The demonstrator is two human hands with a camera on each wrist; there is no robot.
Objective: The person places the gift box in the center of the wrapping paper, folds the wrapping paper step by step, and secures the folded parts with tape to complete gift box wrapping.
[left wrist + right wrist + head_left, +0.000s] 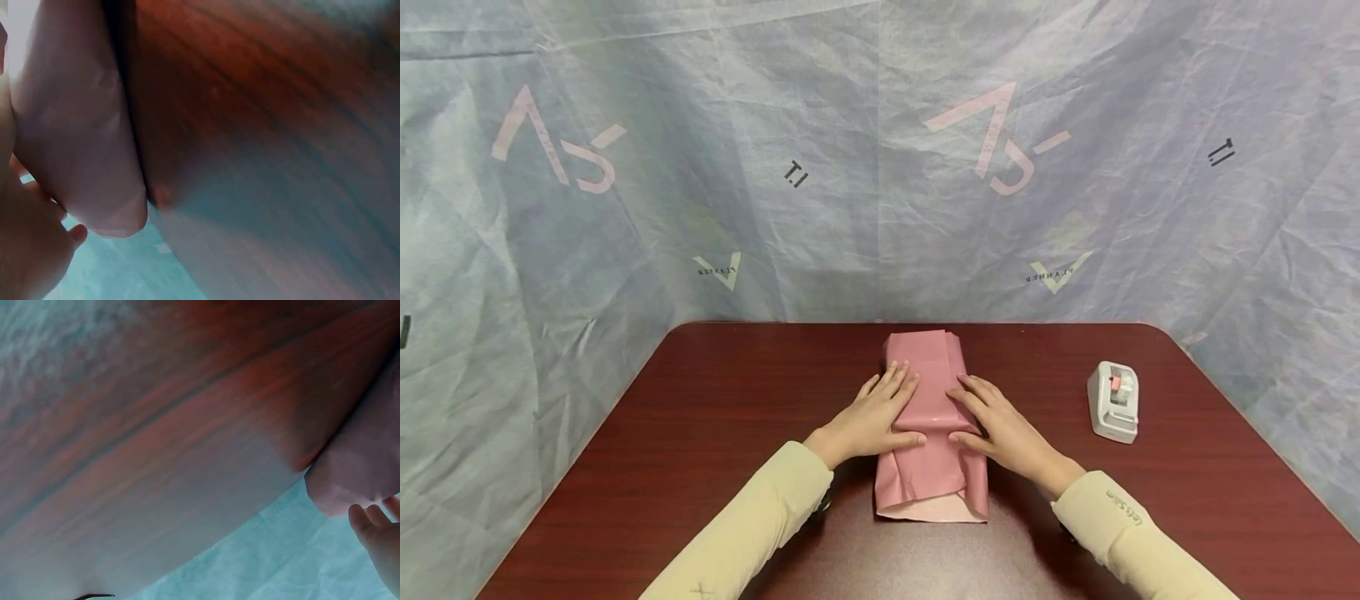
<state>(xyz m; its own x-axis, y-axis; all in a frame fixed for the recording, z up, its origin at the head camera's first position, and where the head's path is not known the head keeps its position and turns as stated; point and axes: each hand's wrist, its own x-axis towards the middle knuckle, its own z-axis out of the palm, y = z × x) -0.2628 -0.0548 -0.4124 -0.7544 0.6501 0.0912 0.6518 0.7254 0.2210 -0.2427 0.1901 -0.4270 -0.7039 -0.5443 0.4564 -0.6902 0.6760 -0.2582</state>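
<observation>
A long bundle of pink wrapping paper (pixel 928 392) lies lengthwise on the table, its near end loose with the pale inner side showing. My left hand (pixel 868 421) rests on its left side, fingers spread and fairly straight. On the opposite side, my right hand (pixel 1007 429) lies with extended fingers over the right edge and the thumb on the paper's top. In the left wrist view the paper's side (pixel 75 119) appears beside the left hand (pixel 31 244). The right wrist view shows the paper's end (pixel 356 469) with fingertips of the right hand (pixel 378 537) at it.
A white tape dispenser (pixel 1113 402) with a pink part stands at the right of the dark red wooden table (pixel 730 400). Grey-blue printed cloth (pixel 850 100) hangs behind the table and along both sides.
</observation>
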